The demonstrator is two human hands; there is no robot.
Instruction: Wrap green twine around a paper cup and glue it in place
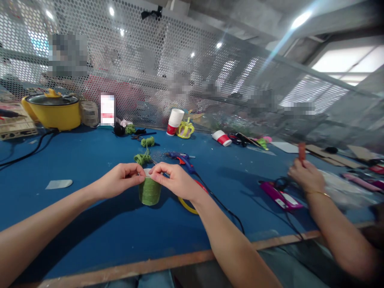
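Observation:
A paper cup wrapped in green yarn (150, 192) is upright in front of me over the blue table, its white rim partly hidden by my fingers. My left hand (127, 179) pinches the rim on the left side. On the right side, my right hand (174, 178) has its thumb and fingers closed at the same rim. Just behind the cup lies a bundle of green yarn (142, 159), joined by a strand to a second green bundle (148, 141). A blue glue gun (185, 161) rests beyond my right hand. Under my right wrist shows part of a yellow ring (188, 206).
A yellow electric pot (55, 114) stands back left. Stacked paper cups (175, 121) and a yellow crown-shaped piece (185, 130) are by the mesh partition. At right, another person's hand (307, 176) holds a brownish strip above a purple device (280, 196). The glue gun's cord runs toward the front edge.

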